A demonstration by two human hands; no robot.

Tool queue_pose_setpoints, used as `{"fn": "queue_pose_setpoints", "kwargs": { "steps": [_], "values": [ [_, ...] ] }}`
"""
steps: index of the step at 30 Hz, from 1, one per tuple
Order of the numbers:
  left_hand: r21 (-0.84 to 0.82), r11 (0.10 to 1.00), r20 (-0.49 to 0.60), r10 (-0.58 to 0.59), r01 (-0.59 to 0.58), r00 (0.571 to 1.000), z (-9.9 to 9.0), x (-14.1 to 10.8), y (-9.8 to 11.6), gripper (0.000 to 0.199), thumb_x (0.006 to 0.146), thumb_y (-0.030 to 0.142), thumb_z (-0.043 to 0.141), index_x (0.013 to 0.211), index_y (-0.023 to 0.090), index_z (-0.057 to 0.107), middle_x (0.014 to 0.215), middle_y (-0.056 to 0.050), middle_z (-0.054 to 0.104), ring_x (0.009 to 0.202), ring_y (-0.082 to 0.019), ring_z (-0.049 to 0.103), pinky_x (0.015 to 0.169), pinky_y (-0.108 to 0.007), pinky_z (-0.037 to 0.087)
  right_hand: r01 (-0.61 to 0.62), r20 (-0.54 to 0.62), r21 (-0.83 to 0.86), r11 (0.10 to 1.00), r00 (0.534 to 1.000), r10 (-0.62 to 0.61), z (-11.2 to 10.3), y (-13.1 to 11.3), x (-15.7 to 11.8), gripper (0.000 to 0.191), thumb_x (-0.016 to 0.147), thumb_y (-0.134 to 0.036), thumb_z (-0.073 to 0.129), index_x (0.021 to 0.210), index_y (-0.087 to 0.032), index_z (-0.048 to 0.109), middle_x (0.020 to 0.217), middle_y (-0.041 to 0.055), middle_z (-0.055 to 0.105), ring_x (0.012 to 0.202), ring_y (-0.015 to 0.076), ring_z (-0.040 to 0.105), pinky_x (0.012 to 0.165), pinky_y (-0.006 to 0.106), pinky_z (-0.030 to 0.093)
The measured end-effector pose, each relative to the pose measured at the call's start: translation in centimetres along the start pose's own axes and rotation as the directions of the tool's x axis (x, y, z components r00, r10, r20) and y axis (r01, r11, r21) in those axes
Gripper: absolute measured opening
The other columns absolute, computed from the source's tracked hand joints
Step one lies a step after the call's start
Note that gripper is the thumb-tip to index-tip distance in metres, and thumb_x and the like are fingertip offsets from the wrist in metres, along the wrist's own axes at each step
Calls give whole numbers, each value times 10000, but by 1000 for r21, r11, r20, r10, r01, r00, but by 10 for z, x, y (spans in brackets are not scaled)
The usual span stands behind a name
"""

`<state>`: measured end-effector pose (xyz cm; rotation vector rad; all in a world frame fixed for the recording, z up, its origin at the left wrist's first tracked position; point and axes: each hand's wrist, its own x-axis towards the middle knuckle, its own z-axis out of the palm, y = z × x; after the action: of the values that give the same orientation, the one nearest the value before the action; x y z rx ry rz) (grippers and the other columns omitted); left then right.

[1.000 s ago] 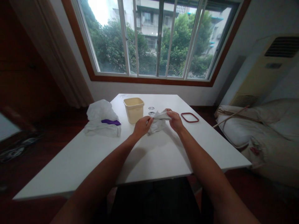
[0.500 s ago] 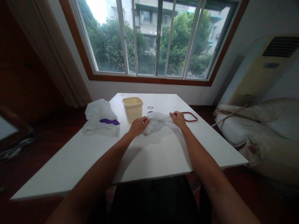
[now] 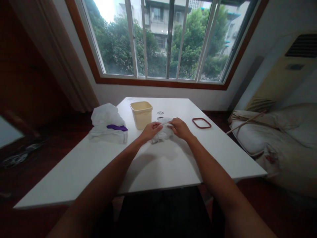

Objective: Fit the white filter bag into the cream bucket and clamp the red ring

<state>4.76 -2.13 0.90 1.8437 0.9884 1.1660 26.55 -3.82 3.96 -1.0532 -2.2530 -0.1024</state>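
A thin, whitish plastic bag (image 3: 165, 133) is bunched up between my hands, just above the white table (image 3: 158, 168). My left hand (image 3: 151, 130) pinches its left side with thumb and fingers together. On the other side, my right hand (image 3: 180, 128) is closed on the bag, its fingertips near those of the left. Behind my left hand stands a cream-coloured plastic bin (image 3: 142, 116), upright with its mouth up. A dark red rounded-square ring (image 3: 201, 127) lies flat to the right of my right hand.
At the table's left lies a crumpled translucent plastic bag (image 3: 106, 115) with a purple strip (image 3: 117, 127) on it. Two small dark round marks show behind the held bag. A large covered bundle (image 3: 284, 148) with a stick (image 3: 247, 121) rests beyond the right edge.
My right hand has moved left toward my left hand, and the bag that was stretched between them is now gathered into a smaller bunch. The bin and ring stay put.
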Motion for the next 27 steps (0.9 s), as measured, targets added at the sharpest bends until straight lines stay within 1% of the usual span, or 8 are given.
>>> {"fn": "queue_pose_setpoints", "kwargs": {
  "steps": [2,5,8,13,16,19,23,27],
  "values": [
    [147,987,8,67,-67,998,-5,-1,2,535,769,573,657,1074,134,673,998,-96,726,848,-200,649,745,-302,504,-44,16,-38,998,999,44,-3,11,-1,184,904,-168,548,965,-156,721,910,88,673,900,210,575,824,301,436],
    [404,898,48,170,-175,984,-14,-3,5,425,805,490,661,1107,193,687,1057,-67,731,920,-213,663,823,-318,497,-124,-2,-81,989,992,124,-7,24,-3,171,875,-139,546,901,-154,714,904,85,688,861,196,586,787,280,415],
    [525,826,57,205,-204,977,-24,-4,10,371,894,495,564,1087,210,702,1066,-59,740,926,-210,676,828,-307,486,-219,-68,-107,970,975,213,-9,35,-5,163,880,-185,552,873,-159,712,899,81,708,820,185,599,741,268,399],
    [697,705,5,177,-131,984,-36,-6,10,426,951,540,446,954,227,736,979,-60,758,906,-219,685,784,-292,469,-335,-142,-154,930,938,315,-12,55,-12,175,861,-233,571,838,-160,728,882,84,735,800,183,621,710,265,389],
    [782,620,-21,122,-60,992,-40,-6,3,443,952,552,424,936,242,740,951,-63,757,886,-231,684,707,-287,453,-474,-144,-182,862,880,453,-10,68,-17,204,845,-282,589,875,-170,757,915,88,755,803,194,637,681,268,390],
    [830,558,-38,30,15,999,-41,-4,-3,427,950,536,428,938,248,743,939,-74,754,866,-235,680,660,-281,434,-583,-93,-201,787,812,577,-4,77,-20,228,824,-283,600,931,-183,775,970,91,765,849,201,655,682,261,400],
    [825,558,-86,-38,93,996,-37,-3,-8,403,941,503,444,920,234,743,922,-101,745,836,-242,673,645,-285,425,-635,-86,-201,746,770,632,0,80,-20,243,817,-292,604,942,-177,778,973,113,763,857,211,660,682,262,410],
    [742,657,-137,-49,135,989,-30,-5,-12,399,931,481,440,906,204,726,895,-109,737,816,-227,660,667,-282,432,-624,-136,-175,762,782,609,-5,69,-15,251,844,-320,570,891,-163,760,924,114,756,798,197,640,668,261,398]
  ]
}}
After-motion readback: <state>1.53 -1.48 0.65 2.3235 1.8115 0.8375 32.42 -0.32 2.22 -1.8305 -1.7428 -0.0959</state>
